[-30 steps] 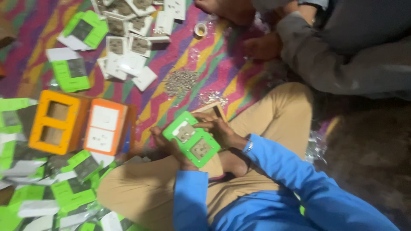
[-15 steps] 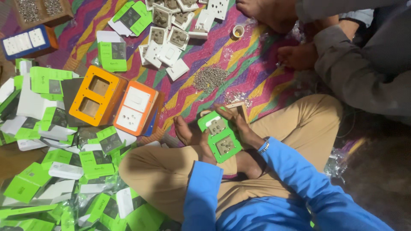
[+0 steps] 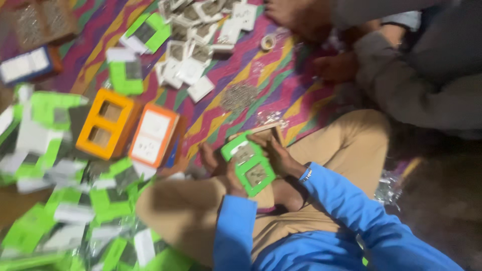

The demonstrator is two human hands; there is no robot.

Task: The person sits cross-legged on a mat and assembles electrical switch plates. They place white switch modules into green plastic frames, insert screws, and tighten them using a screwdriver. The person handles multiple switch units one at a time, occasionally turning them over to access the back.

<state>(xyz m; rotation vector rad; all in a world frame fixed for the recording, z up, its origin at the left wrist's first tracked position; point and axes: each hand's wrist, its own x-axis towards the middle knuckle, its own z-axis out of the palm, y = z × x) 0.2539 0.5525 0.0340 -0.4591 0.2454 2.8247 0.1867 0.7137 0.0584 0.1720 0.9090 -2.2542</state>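
Over the lap, I see the left hand (image 3: 221, 163) and right hand (image 3: 278, 156) still gripping the green-framed rectangular switch pack (image 3: 249, 163); it has stayed there, with only the view shifting.

Floor-level packing spot in a home or small workshop. Striped woven mat (image 3: 281, 95) beyond the fingers, no table. Loose green packets (image 3: 60, 211) heaped left of the fingers; orange boxes (image 3: 130, 128) beside them; white cards (image 3: 201, 45) farther off; second seated person (image 3: 416, 85) opposite.
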